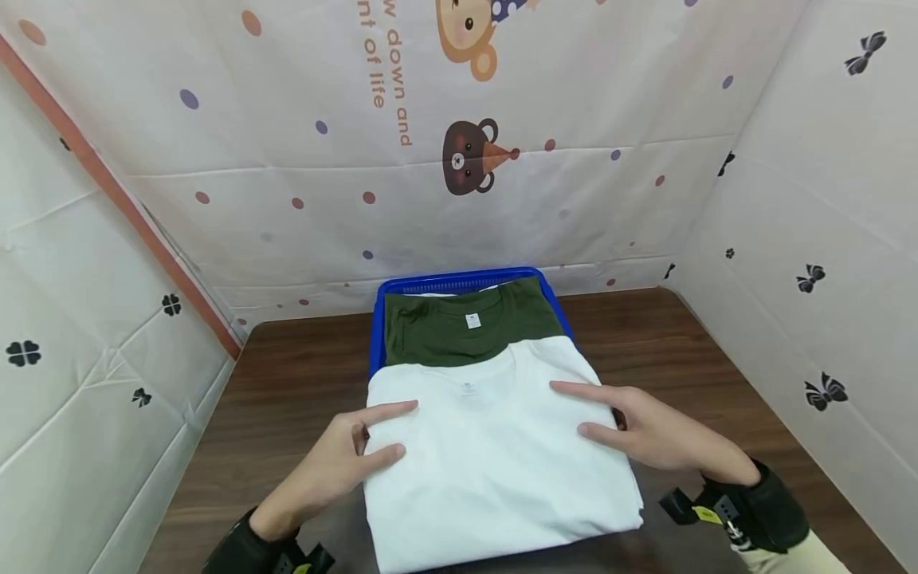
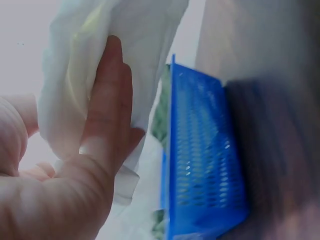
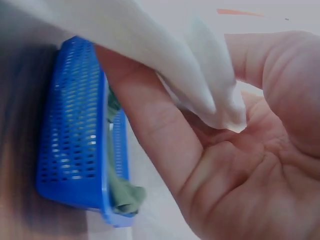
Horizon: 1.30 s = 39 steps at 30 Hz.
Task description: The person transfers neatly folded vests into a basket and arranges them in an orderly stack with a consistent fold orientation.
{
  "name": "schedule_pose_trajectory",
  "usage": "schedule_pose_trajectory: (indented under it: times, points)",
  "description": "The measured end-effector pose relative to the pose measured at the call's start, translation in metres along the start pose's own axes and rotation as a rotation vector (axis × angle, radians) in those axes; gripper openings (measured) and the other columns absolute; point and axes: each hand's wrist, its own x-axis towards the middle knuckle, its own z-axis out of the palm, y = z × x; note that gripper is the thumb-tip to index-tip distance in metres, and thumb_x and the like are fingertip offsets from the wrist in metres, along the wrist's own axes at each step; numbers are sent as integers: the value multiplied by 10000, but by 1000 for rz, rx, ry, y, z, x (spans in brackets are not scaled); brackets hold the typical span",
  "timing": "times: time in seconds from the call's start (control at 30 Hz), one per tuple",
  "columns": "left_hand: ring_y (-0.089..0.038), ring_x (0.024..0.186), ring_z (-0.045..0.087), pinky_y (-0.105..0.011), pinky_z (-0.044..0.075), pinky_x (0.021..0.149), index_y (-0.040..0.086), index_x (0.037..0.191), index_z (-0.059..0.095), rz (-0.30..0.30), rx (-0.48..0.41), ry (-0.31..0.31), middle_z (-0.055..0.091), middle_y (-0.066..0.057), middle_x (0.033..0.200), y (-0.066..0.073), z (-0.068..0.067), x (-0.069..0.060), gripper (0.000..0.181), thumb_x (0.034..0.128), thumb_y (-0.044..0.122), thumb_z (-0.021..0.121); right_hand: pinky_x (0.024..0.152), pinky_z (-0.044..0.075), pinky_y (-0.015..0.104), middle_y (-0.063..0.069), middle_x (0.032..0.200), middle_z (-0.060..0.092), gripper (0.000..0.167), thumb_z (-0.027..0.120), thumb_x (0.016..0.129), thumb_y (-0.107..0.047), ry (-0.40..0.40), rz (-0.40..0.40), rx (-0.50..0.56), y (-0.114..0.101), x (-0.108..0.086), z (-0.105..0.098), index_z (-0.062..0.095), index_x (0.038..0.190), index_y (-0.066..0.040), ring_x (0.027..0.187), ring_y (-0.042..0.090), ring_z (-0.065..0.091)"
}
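Observation:
A folded white T-shirt (image 1: 495, 454) is held between both hands, its neckline toward the blue basket (image 1: 459, 284). At its left side, my left hand (image 1: 337, 458) has thumb and index finger on top; the left wrist view shows other fingers under the cloth (image 2: 145, 55). My right hand (image 1: 645, 426) grips the right side likewise, the layered edge (image 3: 200, 85) lying between thumb and fingers in the right wrist view. Beyond the white shirt, a folded dark green T-shirt (image 1: 459, 327) lies in the basket. The white shirt covers the basket's near part.
The basket stands on a brown wooden table (image 1: 308, 383), close to a patterned cloth wall (image 1: 301, 239) at the back. More white cloth walls rise on the left (image 1: 79, 399) and the right (image 1: 774, 207).

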Motion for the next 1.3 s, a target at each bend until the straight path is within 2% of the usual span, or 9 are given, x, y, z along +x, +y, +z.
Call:
schedule_pose_trajectory:
  times: [0.27,0.47,0.63,0.77,0.97,1.03,1.13,1.2,1.3]
  points:
    - [-81,454,314,-218,349,456,199,1195,776,-22,69,94,669,-45,949,4,-12,5,222,986,240,716,481,419,206,21,1086,657,564,649,1018,-94,146,-27,-110,-5,12,-8,482,1548,-192,471,-32,324]
    - [-135,1043,547,-230,482,811,135,1232,763,-129,-179,239,655,-28,1360,-6,-11,16,243,1007,176,681,512,413,204,18,1002,619,608,655,985,2,236,-122,-260,-7,32,-10,472,1549,-132,545,-22,351]
    - [-219,1336,467,-276,499,981,97,1454,593,-175,-450,135,432,-86,1553,-16,-15,23,458,1012,186,672,515,378,210,135,1274,643,642,647,956,65,263,-191,-356,-15,58,-22,462,1549,-94,534,-25,281]
    - [-260,1332,524,-330,503,1008,86,1509,524,-176,-501,10,433,-134,1567,-22,-18,29,532,1008,180,677,518,366,223,214,1538,468,647,633,950,76,248,-197,-390,-21,77,-30,449,1552,-74,521,-12,244]
    - [-135,1388,443,-265,463,1027,88,1412,631,-128,-331,43,507,-57,1538,-24,-19,36,441,988,182,707,537,371,243,192,1572,423,649,630,957,46,262,-236,-446,-28,99,-35,427,1563,-68,536,39,267]
    - [-87,1041,618,-206,514,814,127,1365,681,-85,-199,100,627,-65,1394,-22,-22,38,397,977,202,724,558,378,254,189,1570,423,655,638,956,35,268,-251,-467,-29,104,-37,417,1566,-62,573,74,320]
    - [-41,543,408,-191,400,540,163,1298,733,-33,-6,183,695,-46,1089,-20,-30,40,332,971,222,735,633,408,288,190,1575,412,688,664,951,13,273,-253,-482,-30,111,-39,394,1579,-70,747,148,478]
    - [-89,444,198,-222,291,457,153,1265,751,-16,52,214,596,-65,848,-19,-36,42,294,975,197,730,699,422,325,186,1571,413,714,677,946,5,272,-248,-485,-30,115,-41,376,1588,-78,905,214,516]
    - [-77,459,226,-240,334,484,133,1230,767,-10,109,254,610,-65,851,-16,-45,45,260,977,171,724,794,441,373,176,1589,393,751,689,944,-4,263,-240,-495,-28,122,-43,343,1605,-89,1103,269,528]
